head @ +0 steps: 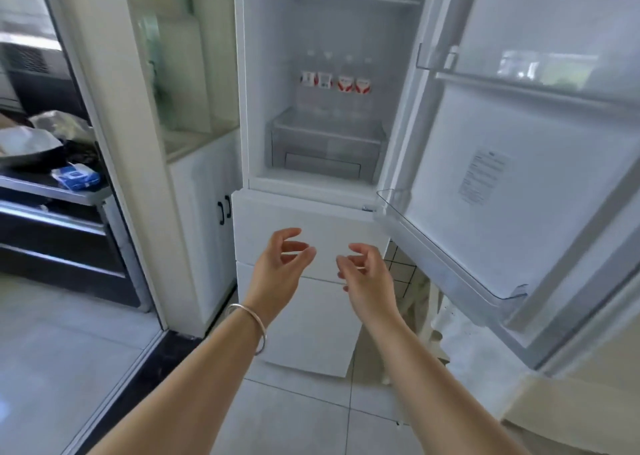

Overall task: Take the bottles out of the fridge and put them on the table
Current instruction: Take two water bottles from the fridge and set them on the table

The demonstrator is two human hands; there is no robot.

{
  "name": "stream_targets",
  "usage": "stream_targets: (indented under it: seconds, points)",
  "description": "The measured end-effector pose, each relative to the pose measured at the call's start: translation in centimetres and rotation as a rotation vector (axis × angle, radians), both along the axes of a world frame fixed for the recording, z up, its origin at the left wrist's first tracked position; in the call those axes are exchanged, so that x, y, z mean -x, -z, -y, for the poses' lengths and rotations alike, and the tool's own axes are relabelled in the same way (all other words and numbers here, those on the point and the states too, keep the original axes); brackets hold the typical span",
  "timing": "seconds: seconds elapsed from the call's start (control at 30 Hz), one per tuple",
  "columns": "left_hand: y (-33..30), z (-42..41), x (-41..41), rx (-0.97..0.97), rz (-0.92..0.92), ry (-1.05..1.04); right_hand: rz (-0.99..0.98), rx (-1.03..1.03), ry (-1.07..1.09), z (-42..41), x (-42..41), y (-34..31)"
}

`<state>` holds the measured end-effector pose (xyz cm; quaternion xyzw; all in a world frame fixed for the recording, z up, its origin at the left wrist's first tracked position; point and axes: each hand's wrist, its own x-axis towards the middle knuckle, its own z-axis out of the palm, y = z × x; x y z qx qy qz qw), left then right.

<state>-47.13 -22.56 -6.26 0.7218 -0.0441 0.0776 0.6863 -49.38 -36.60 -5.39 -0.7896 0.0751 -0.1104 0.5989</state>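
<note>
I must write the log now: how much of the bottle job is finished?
Done: the fridge door stands open. In hand: nothing; left hand and right hand are empty, fingers loosely curled, below the compartment. Left: all four bottles remain on the shelf.

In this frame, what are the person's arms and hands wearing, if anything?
Both forearms are bare, with no sleeves in view. The left hand has a thin silver bangle around its wrist. The right hand shows no glove, watch or bracelet. No rings can be made out on either hand.
</note>
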Motion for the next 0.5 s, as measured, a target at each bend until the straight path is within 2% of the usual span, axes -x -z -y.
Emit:
stream_targets:
  seconds: [0.2, 0.5]
  points:
    - [-1.2, -3.1, -9.9, -0.03, 0.017, 0.008, 0.054, -0.006, -0.01, -2.7, -9.9, -1.3]
    - [-2.3, -5.3, -27.9, -0.117, 0.014, -0.05, 0.084, -0.065, -0.036, -5.7, -30.5, -1.7]
